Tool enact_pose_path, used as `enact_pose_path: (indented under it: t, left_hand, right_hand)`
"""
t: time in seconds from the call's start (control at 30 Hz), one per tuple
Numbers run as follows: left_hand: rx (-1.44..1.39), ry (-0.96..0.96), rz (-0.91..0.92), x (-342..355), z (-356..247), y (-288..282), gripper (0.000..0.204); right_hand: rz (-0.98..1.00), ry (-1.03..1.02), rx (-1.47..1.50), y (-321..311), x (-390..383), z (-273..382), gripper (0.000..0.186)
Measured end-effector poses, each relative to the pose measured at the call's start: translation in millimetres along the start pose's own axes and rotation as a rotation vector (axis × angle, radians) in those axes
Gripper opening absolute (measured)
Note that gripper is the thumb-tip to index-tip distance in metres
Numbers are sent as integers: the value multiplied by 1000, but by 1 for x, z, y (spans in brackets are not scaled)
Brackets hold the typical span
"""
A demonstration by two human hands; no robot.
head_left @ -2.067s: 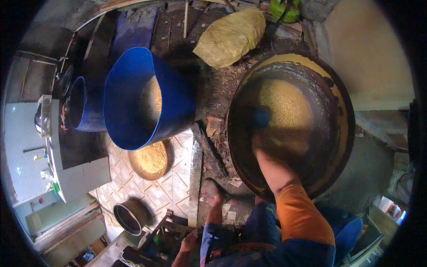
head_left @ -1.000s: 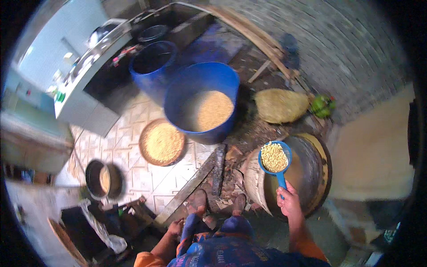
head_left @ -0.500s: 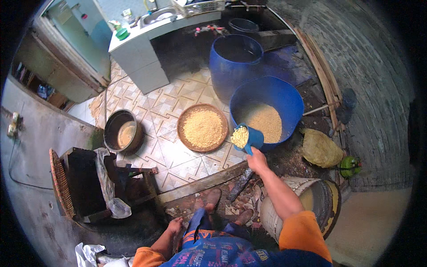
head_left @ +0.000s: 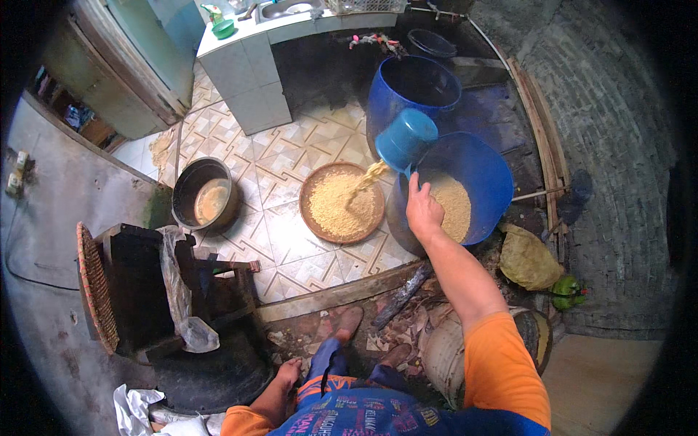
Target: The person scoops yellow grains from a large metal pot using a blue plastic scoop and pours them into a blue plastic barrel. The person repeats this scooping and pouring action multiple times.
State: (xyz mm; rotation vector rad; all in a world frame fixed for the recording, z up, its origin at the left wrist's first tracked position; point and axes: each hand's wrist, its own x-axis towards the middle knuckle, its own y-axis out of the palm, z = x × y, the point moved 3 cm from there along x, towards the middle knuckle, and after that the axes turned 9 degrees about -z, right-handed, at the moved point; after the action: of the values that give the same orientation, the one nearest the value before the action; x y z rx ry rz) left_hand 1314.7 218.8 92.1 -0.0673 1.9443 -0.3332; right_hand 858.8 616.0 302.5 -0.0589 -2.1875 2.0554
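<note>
My right hand (head_left: 424, 211) is closed on the handle of a blue plastic dipper (head_left: 408, 135), raised and tipped to the left. Pale yellow beans (head_left: 376, 171) stream from its mouth into a round woven tray (head_left: 318, 227) heaped with the same beans. Below and right of the dipper stands a blue tub (head_left: 483, 163), with more beans (head_left: 452, 205) at its bottom. My left hand (head_left: 289, 370) hangs by my left leg, its fingers loosely bent and nothing visible in it.
A dark pot (head_left: 181, 200) stands left of the tray. Behind the tub rises a blue barrel (head_left: 378, 91). A dark wooden stand (head_left: 134, 291) is at the left, a white drum (head_left: 445, 356) by my right arm, a yellowish sack (head_left: 525, 256) at the right. A raised edge (head_left: 342, 292) borders the tiles.
My right hand has lifted the bean-filled dipper and turned it over to the left. Beans now pour from it onto the heap in the woven tray. The view has shifted slightly.
</note>
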Motion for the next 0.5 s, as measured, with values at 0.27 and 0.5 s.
enact_pose_path:
  t: [0.27,0.5]
  left_hand:
    - [393,296,106,33,-77,29,46]
    - [405,428,351,27,-173,127,49]
  right_hand:
    - [-151,73,305,-17,-20,-28,70]
    - [-66,493,1445,-8,-170,-130,60]
